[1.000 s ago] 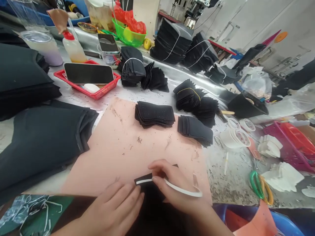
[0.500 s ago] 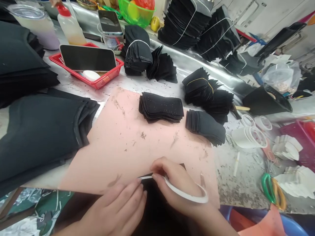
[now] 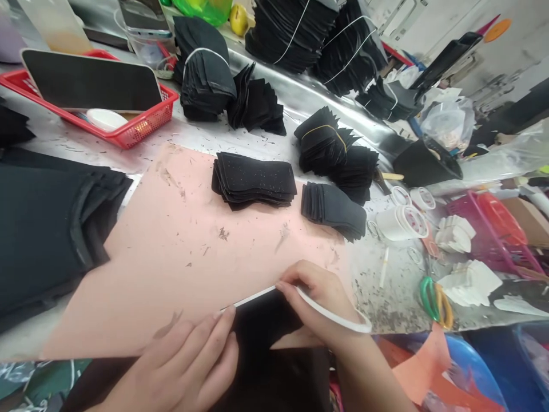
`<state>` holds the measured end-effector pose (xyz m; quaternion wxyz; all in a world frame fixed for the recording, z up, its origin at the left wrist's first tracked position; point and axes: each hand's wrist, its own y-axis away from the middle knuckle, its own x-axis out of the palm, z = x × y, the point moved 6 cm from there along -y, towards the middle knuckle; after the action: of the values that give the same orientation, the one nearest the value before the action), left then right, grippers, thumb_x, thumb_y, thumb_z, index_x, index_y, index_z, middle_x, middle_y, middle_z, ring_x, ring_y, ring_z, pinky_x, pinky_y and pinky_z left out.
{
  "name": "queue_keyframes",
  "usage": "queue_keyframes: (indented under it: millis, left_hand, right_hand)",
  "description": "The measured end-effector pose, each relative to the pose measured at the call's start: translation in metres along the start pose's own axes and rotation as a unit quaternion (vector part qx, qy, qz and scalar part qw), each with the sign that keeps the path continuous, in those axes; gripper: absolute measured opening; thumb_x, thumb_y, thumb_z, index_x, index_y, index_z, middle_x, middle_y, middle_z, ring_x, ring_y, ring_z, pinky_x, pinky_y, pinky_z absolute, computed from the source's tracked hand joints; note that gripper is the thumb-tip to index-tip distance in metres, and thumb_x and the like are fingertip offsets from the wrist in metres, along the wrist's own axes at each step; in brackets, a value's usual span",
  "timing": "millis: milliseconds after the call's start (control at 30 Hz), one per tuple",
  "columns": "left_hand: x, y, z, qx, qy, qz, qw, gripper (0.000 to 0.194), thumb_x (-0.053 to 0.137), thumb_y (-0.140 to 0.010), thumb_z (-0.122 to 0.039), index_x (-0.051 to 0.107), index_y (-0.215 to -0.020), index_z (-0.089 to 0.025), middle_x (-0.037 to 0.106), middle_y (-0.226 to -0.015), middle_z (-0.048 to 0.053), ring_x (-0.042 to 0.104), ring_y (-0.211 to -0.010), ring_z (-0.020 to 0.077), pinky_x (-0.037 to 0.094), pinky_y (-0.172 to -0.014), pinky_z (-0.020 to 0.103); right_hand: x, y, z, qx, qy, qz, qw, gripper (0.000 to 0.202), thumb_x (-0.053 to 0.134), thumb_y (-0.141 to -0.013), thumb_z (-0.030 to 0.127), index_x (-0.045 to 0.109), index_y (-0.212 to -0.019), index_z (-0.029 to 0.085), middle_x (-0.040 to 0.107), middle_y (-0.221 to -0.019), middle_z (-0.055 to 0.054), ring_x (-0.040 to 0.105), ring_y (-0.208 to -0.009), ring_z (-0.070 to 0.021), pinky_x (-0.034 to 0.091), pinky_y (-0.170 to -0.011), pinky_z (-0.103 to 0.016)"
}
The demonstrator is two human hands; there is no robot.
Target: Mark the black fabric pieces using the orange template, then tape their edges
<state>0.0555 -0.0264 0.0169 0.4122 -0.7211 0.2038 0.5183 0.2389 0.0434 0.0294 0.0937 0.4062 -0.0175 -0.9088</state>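
Observation:
A black fabric piece (image 3: 261, 320) lies at the near edge of the pink sheet (image 3: 206, 229). White narrow tape (image 3: 256, 296) runs along its far edge, from the fingertips of my left hand to those of my right. My left hand (image 3: 189, 355) rests flat over the left end of the piece, fingers stretched out and pressing down. My right hand (image 3: 319, 294) pinches the tape between thumb and forefinger, and the rest of the tape curves back across that hand toward the wrist. Part of the fabric is hidden under my hands.
Beyond my hands lie a black stack (image 3: 255, 180) and a smaller dark stack (image 3: 333, 209). Large dark panels (image 3: 43, 217) are piled at left, near a red basket (image 3: 141, 123) holding a phone (image 3: 94, 80). Tape rolls (image 3: 401, 222) and scissors (image 3: 436, 302) are at right.
My right hand has slid right along the black fabric's edge, and a longer stretch of white tape now shows between my hands. The view has shifted to the right.

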Motion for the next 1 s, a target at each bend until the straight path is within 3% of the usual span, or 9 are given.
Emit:
queue_keyframes:
  millis: [67, 133, 267, 333, 433, 533, 633, 767, 1000]
  left_hand:
    - [0.002, -0.007, 0.0, 0.012, -0.013, 0.023, 1.0, 0.033, 0.044, -0.089, -0.042, 0.059, -0.111, -0.022, 0.061, -0.121, 0.008, 0.056, -0.096, 0.0238, 0.032, -0.088, 0.04]
    - [0.003, -0.014, 0.0, 0.03, -0.032, 0.056, 0.998, 0.049, 0.053, -0.081, -0.058, 0.059, -0.113, -0.022, 0.061, -0.122, 0.007, 0.056, -0.086, 0.0243, 0.034, -0.074, 0.039]
    - [0.004, -0.031, -0.002, 0.061, -0.063, 0.105, 0.991, 0.065, 0.055, -0.071, -0.071, 0.059, -0.113, -0.022, 0.059, -0.124, 0.009, 0.051, -0.073, 0.021, 0.03, -0.06, 0.036]
    - [0.005, -0.041, -0.006, 0.069, -0.064, 0.095, 0.991, 0.058, 0.049, -0.077, -0.067, 0.061, -0.107, -0.019, 0.062, -0.116, 0.011, 0.053, -0.079, 0.0217, 0.033, -0.066, 0.035]
    - [0.009, -0.055, -0.018, 0.088, -0.057, 0.052, 0.993, 0.038, 0.043, -0.087, -0.042, 0.06, -0.106, -0.013, 0.064, -0.108, 0.013, 0.055, -0.098, 0.0249, 0.034, -0.085, 0.036]
    - [0.017, -0.063, -0.027, 0.094, -0.057, 0.028, 0.994, 0.036, 0.039, -0.082, -0.023, 0.059, -0.107, -0.008, 0.065, -0.107, 0.016, 0.056, -0.1, 0.0258, 0.034, -0.09, 0.037]
    - [0.02, -0.064, -0.026, 0.084, -0.066, 0.022, 0.994, 0.035, 0.041, -0.077, -0.021, 0.061, -0.102, -0.009, 0.066, -0.105, 0.017, 0.059, -0.095, 0.0258, 0.04, -0.081, 0.035]
    - [0.023, -0.063, -0.022, 0.092, -0.054, 0.057, 0.993, 0.038, 0.046, -0.068, -0.021, 0.061, -0.102, -0.014, 0.065, -0.109, 0.014, 0.061, -0.091, 0.0238, 0.043, -0.064, 0.03]
    - [0.032, -0.074, -0.023, 0.08, -0.043, 0.101, 0.991, 0.038, 0.054, -0.075, -0.028, 0.06, -0.111, -0.02, 0.06, -0.12, 0.013, 0.058, -0.095, 0.0249, 0.044, -0.067, 0.035]
  right_hand:
    - [0.003, 0.001, 0.004, -0.029, 0.018, -0.006, 0.999, 0.013, 0.054, -0.081, 0.014, 0.058, -0.07, 0.02, 0.061, -0.07, 0.0, 0.058, -0.065, -0.013, 0.046, -0.061, -0.024]
    - [0.005, 0.001, 0.006, -0.044, 0.027, 0.0, 0.999, 0.015, 0.053, -0.081, 0.012, 0.056, -0.069, 0.02, 0.059, -0.071, -0.001, 0.057, -0.066, -0.0133, 0.045, -0.062, -0.024]
    - [0.005, 0.001, 0.007, -0.05, 0.036, 0.002, 0.998, 0.017, 0.052, -0.082, 0.011, 0.055, -0.067, 0.02, 0.057, -0.071, -0.001, 0.055, -0.066, -0.0132, 0.045, -0.061, -0.024]
    - [0.006, 0.001, 0.009, -0.053, 0.047, 0.001, 0.997, 0.018, 0.052, -0.081, 0.011, 0.055, -0.066, 0.02, 0.055, -0.071, 0.0, 0.054, -0.065, -0.0127, 0.045, -0.059, -0.023]
    - [0.007, 0.001, 0.011, -0.061, 0.049, 0.003, 0.997, 0.018, 0.051, -0.081, 0.009, 0.055, -0.066, 0.019, 0.054, -0.073, 0.0, 0.053, -0.064, -0.0121, 0.045, -0.058, -0.022]
    - [0.0, 0.001, 0.007, -0.059, 0.017, 0.016, 0.998, 0.013, 0.054, -0.079, 0.01, 0.06, -0.072, 0.019, 0.057, -0.078, -0.002, 0.055, -0.068, -0.0124, 0.047, -0.062, -0.023]
    - [-0.014, 0.001, -0.007, -0.045, -0.048, 0.049, 0.997, 0.012, 0.062, -0.076, 0.013, 0.065, -0.086, 0.019, 0.063, -0.085, -0.002, 0.06, -0.075, -0.014, 0.049, -0.068, -0.025]
    - [-0.037, 0.0, -0.031, 0.0, -0.033, -0.031, 0.999, 0.008, 0.059, -0.077, 0.011, 0.062, -0.075, 0.018, 0.065, -0.083, -0.003, 0.061, -0.08, -0.0162, 0.049, -0.073, -0.029]
    - [-0.034, -0.003, -0.036, -0.011, 0.005, -0.081, 0.997, 0.016, 0.059, -0.076, 0.006, 0.058, -0.066, 0.018, 0.062, -0.078, -0.002, 0.061, -0.075, -0.0146, 0.049, -0.07, -0.027]
